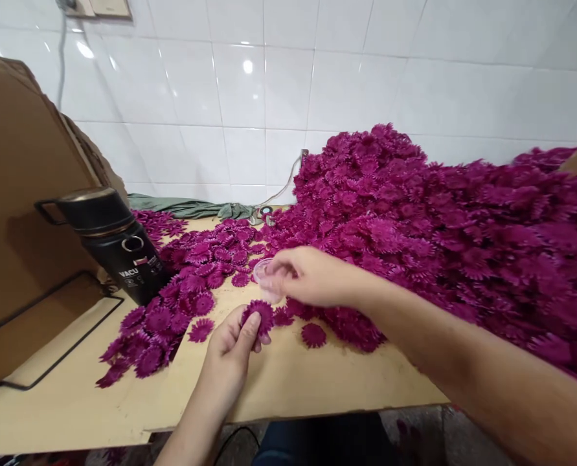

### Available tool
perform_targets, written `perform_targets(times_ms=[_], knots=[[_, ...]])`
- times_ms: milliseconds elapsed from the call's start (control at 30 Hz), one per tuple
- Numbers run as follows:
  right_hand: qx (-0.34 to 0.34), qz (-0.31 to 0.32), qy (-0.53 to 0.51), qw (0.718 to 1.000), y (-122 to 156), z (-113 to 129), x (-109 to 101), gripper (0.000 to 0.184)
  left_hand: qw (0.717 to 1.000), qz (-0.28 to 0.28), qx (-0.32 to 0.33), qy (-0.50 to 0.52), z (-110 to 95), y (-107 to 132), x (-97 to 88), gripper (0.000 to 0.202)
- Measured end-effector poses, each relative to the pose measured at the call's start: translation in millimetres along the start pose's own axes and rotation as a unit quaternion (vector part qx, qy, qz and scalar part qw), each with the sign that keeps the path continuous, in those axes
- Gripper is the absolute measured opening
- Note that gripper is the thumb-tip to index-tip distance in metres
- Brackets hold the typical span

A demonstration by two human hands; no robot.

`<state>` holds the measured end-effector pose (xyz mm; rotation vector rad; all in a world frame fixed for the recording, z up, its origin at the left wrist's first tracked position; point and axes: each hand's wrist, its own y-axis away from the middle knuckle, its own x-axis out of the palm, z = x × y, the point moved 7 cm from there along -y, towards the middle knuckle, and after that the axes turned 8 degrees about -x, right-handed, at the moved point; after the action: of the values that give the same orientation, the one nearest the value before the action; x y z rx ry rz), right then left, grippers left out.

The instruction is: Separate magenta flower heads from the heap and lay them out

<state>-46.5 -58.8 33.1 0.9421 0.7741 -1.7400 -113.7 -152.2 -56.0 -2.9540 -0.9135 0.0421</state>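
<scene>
My left hand (232, 343) is closed on a magenta fabric flower (259, 315), pinched between thumb and fingers just above the table's front part. My right hand (307, 277) reaches in from the right and pinches a small clear round piece (265, 275), slightly blurred, right above that flower. A single loose flower (313, 334) lies on the table close to both hands.
A huge heap of magenta flowers (438, 226) fills the right side up to the tiled wall. A smaller spread of flowers (181, 298) lies left of my hands. A black flask (116, 243) stands at left beside cardboard (16, 194). The wooden table (293, 382) ends near me.
</scene>
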Motion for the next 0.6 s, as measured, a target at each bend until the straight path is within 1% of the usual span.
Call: perform_targets(times_ms=[33,67,167,233,300,433,500,567,600], knots=[[-0.005,0.012,-0.029,1.000,12.4,-0.6,9.2,0.032,1.000,0.009,0.001,0.007,1.5,-2.1,7.1,0.033],[-0.004,0.007,-0.052,0.999,23.1,-3.5,16.5,0.031,1.000,0.014,0.001,0.012,3.2,-4.2,14.4,0.034],[0.005,-0.038,-0.129,0.991,43.8,-19.4,30.0,0.020,0.999,0.015,-0.018,0.031,8.5,-9.6,36.6,0.039],[0.021,-0.067,-0.182,0.981,51.4,-31.5,32.3,0.014,0.998,0.022,-0.037,0.049,9.7,-11.9,51.7,0.043],[0.041,-0.092,-0.215,0.971,57.2,-42.1,30.5,0.013,0.997,0.036,-0.043,0.055,8.0,-12.9,65.4,0.047],[0.068,-0.125,-0.260,0.955,68.7,-59.3,27.0,0.014,0.997,0.058,-0.037,0.026,6.6,-12.7,82.9,0.050],[0.071,-0.157,-0.211,0.962,76.3,-66.8,22.5,0.011,0.997,0.071,-0.041,0.010,9.4,-11.3,90.7,0.052],[0.069,-0.189,-0.088,0.976,85.2,-69.4,15.3,0.006,0.996,0.085,-0.032,0.000,10.2,-9.4,99.9,0.050],[0.071,-0.197,-0.016,0.978,89.5,-68.8,12.3,0.009,0.995,0.094,-0.024,-0.002,9.3,-8.4,105.4,0.047]])
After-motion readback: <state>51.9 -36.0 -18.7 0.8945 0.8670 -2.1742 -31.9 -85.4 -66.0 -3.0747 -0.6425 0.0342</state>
